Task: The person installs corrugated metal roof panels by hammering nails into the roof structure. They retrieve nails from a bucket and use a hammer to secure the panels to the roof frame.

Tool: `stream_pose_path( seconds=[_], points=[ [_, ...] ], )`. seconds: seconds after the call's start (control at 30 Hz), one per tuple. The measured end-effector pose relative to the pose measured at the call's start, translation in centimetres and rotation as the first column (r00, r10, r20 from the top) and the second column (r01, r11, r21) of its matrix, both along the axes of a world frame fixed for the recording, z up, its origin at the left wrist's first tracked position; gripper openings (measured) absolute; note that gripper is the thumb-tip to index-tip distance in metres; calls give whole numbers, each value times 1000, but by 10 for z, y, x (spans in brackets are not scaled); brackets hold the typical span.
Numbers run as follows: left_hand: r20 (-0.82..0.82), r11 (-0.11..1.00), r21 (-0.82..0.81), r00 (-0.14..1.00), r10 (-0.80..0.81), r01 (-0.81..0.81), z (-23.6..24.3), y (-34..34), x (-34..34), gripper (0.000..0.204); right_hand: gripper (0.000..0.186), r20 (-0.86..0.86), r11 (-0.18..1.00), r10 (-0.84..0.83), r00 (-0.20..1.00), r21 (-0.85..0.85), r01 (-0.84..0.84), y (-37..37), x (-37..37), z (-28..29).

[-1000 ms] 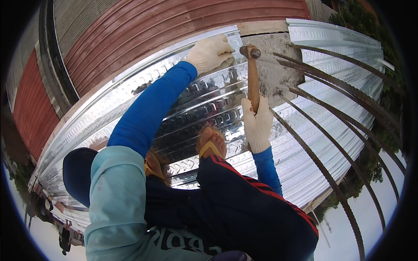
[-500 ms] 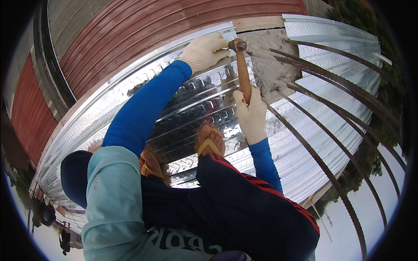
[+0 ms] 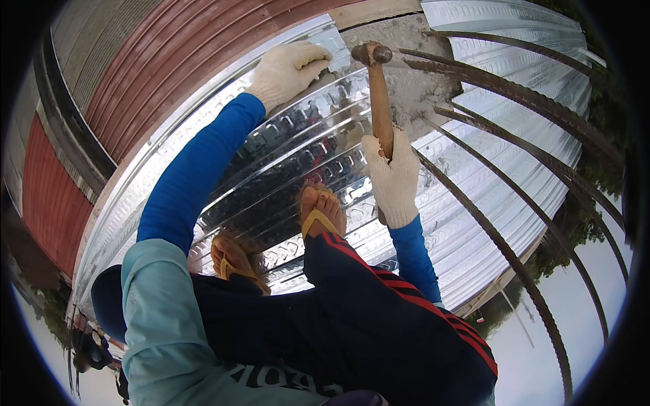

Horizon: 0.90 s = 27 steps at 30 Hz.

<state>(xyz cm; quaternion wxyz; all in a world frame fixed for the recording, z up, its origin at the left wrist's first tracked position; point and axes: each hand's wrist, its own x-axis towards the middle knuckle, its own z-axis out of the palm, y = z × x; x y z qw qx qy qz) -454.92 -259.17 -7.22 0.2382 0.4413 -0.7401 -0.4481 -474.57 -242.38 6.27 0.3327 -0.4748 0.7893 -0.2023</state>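
Note:
My left hand (image 3: 284,74) in a cream knit glove rests near the upper edge of a shiny ribbed metal sheet (image 3: 257,176), fingers curled; what they hold, if anything, is hidden. My right hand (image 3: 391,176), also gloved, grips the wooden handle of a hammer (image 3: 379,101). Its head points up, just right of my left hand, over rough grey concrete (image 3: 426,47) beside the sheet's end. My feet in yellow flip-flops (image 3: 321,218) stand on the sheet.
Several long rusty rebars (image 3: 504,243) curve across the right side above more metal sheeting (image 3: 514,135). Red ribbed roofing (image 3: 169,54) and a dark gutter (image 3: 78,128) lie beyond the upper left edge. People (image 3: 91,348) are small at the lower left; trees and sky show at the rims.
Both hands appear higher in the picture, my left hand also further left, apart from the hammer head it was close beside. The hammer has shifted slightly up and left. The whole view has shifted.

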Motion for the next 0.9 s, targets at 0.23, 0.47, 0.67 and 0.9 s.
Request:
stream_pose_path(
  seconds=[0.23,0.47,0.67,0.9],
  points=[
    [10,994,-108,999,-31,32,-6,0,4,22,32,-7,1000,-9,1000,23,9,2,-2,0],
    [64,973,-206,994,-90,101,-5,-1,10,22,31,40,999,-49,998,-8,49,10,4,5],
    [151,975,-152,979,-139,162,1,-5,3,27,39,-59,988,151,987,33,-149,-3,12,2],
    [114,973,-189,987,-114,134,-14,-1,7,27,41,145,998,-3,989,-56,11,-2,24,39]
  ],
)
